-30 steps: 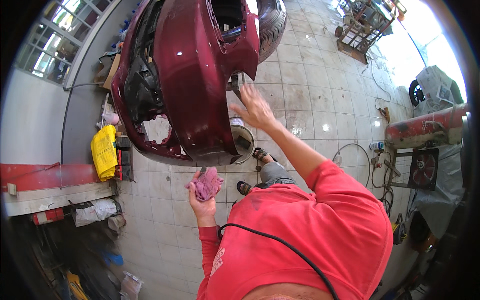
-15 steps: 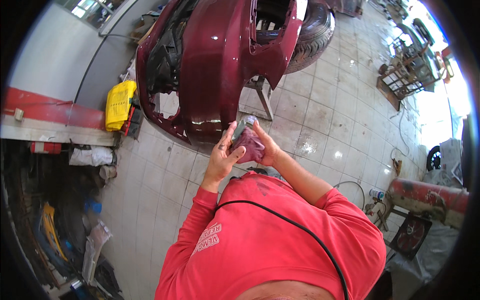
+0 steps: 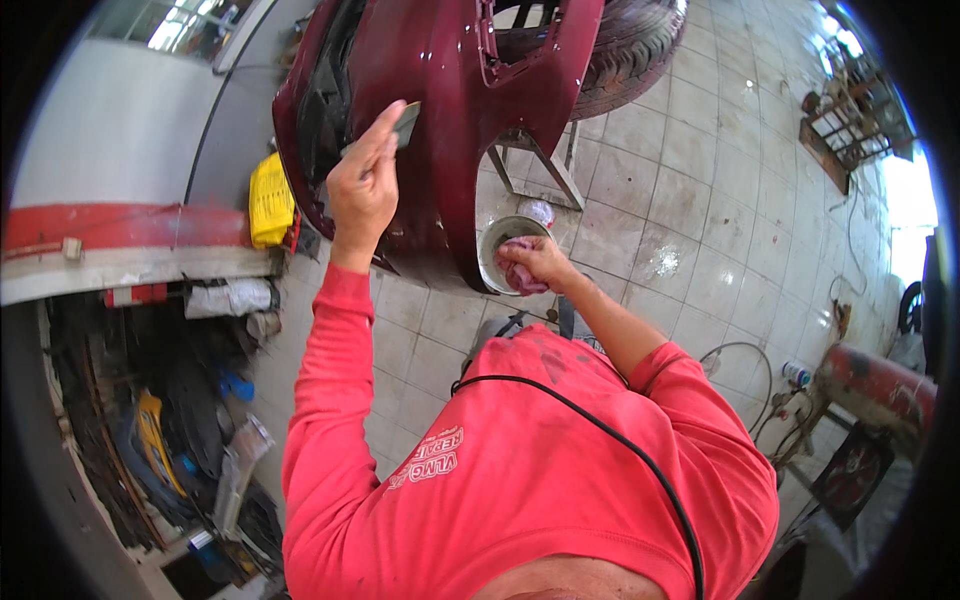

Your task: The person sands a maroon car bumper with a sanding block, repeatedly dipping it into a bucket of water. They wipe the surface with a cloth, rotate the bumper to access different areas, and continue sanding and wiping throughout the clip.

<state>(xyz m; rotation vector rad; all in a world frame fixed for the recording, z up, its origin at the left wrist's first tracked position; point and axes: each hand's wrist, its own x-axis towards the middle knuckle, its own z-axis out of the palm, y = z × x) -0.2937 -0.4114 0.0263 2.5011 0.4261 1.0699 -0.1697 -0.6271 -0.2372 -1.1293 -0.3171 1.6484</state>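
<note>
My left hand [image 3: 365,195] is raised over the maroon car bumper [image 3: 425,150]. Its fingers press together on a folded piece of dark grey-green sandpaper [image 3: 407,124]. Lower down, my right hand [image 3: 540,262] grips a wet-looking, wine-coloured cloth [image 3: 518,272], bunched up at the mouth of a pale round bucket [image 3: 491,240]. The cloth hides part of the bucket's inside. The bucket is beside the bumper's near end. The bumper is glossy, with dark openings and a cut-out frame on its far right.
A metal stand [image 3: 565,180] shows under the bumper, and a tyre [image 3: 640,60] lies behind it. Yellow packaging [image 3: 270,200] hangs by the left wall. Car parts [image 3: 150,440] crowd the lower left. A red cylindrical tank [image 3: 870,385] and hose are at right, on the tiled floor [image 3: 620,230].
My hands, together at the cloth and sandpaper before, are now apart. The left has moved up and left with the sandpaper; the right has lowered the cloth to the bucket.
</note>
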